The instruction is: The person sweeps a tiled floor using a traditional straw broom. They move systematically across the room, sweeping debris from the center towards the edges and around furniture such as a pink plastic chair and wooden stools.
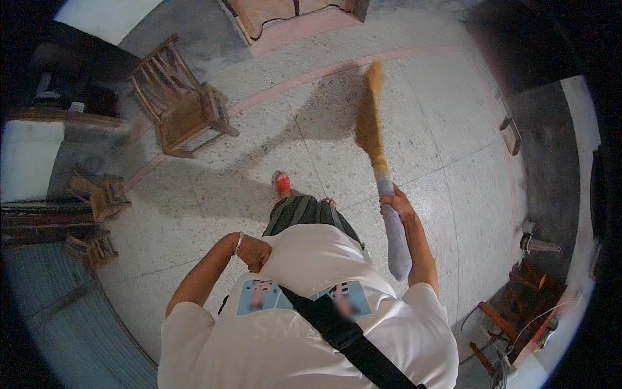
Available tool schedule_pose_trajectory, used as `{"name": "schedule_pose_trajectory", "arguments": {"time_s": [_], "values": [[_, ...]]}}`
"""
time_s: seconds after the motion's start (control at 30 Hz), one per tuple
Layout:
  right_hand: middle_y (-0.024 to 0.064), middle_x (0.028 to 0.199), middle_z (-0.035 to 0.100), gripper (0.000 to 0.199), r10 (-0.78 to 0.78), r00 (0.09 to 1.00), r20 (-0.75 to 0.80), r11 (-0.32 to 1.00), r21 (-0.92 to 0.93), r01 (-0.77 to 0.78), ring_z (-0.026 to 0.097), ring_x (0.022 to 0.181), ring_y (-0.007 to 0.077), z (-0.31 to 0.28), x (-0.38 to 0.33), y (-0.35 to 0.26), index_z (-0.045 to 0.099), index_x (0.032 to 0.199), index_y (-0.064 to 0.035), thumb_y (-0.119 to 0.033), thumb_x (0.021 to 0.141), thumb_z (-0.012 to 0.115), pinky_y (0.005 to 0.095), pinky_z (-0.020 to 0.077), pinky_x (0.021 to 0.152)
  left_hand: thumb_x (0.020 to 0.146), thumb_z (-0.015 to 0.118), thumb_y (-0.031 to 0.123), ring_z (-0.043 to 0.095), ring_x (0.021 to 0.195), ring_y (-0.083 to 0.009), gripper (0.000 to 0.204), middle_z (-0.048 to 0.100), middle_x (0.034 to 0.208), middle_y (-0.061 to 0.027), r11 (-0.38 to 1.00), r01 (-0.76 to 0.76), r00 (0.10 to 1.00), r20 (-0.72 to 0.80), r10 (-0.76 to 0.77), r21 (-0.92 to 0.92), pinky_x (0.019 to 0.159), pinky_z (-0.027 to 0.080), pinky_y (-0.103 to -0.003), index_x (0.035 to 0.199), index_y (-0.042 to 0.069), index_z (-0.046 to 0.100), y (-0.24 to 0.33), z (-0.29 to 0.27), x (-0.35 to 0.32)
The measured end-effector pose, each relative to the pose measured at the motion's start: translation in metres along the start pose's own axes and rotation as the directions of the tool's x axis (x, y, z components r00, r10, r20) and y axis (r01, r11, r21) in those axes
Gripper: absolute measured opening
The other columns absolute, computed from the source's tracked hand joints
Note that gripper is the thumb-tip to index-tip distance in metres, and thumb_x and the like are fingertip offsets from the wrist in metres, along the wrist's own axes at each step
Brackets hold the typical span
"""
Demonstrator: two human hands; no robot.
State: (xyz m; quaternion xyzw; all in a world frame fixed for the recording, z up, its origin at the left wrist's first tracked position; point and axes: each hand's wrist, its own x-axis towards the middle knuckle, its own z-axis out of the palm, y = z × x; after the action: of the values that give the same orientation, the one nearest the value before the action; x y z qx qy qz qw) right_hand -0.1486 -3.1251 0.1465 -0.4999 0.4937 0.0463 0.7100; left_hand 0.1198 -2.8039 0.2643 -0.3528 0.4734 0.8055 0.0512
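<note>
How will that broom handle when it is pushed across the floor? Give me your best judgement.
The broom probably flexes at its head: the orange bristles look soft and fanned. It seems light, since the right hand alone grips the grey handle. On the smooth speckled floor it should glide easily. The left hand rests against the waist.

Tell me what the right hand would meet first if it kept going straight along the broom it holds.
The right hand points forward along the broom. Going on that way, it would likely meet only the speckled floor by the pink border line; depth is unclear. The wooden chair stands well off to the left.
</note>
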Motion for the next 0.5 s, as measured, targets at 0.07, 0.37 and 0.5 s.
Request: {"name": "schedule_pose_trajectory", "arguments": {"time_s": [0.07,0.37,0.5], "values": [[0.0076,0.070,0.053,0.066,-0.040,0.994,0.106,0.997,-0.064,0.047,0.052,0.053,0.0180,0.028,0.015,-0.019,0.038,0.123,-0.0090,-0.012,0.062,0.062,0.0329,0.0451,0.047,0.057,0.058,-0.001,0.038,0.045,-0.0076,0.007,0.047,0.047,0.0037,1.000,-0.002,1.000,-0.019,0.003,0.022,0.043,0.031,-0.029,0.050,0.000,0.056,-0.004,-0.013,-0.011],[0.0083,0.086,0.060,0.025,0.006,0.842,0.540,0.895,-0.379,0.237,0.055,0.079,0.0162,0.236,0.147,-0.131,0.062,0.083,-0.0064,-0.024,0.065,0.064,0.0299,0.0450,0.071,0.052,0.064,0.000,0.045,0.047,-0.0109,0.007,0.055,0.051,-0.0021,0.983,-0.185,0.980,-0.077,0.185,0.004,0.046,0.038,-0.032,0.057,-0.002,0.059,-0.082,-0.087,-0.083],[0.0056,0.080,0.061,0.021,0.090,0.746,0.659,0.907,-0.364,0.212,0.057,0.075,0.0169,0.298,0.297,-0.084,0.060,0.082,-0.0070,-0.025,0.071,0.060,0.0307,0.0452,0.069,0.052,0.068,0.001,0.047,0.050,-0.0106,0.011,0.060,0.057,-0.0026,0.992,-0.128,0.989,-0.077,0.125,-0.023,0.048,0.040,-0.031,0.062,-0.001,0.063,-0.093,-0.119,-0.125]]}}
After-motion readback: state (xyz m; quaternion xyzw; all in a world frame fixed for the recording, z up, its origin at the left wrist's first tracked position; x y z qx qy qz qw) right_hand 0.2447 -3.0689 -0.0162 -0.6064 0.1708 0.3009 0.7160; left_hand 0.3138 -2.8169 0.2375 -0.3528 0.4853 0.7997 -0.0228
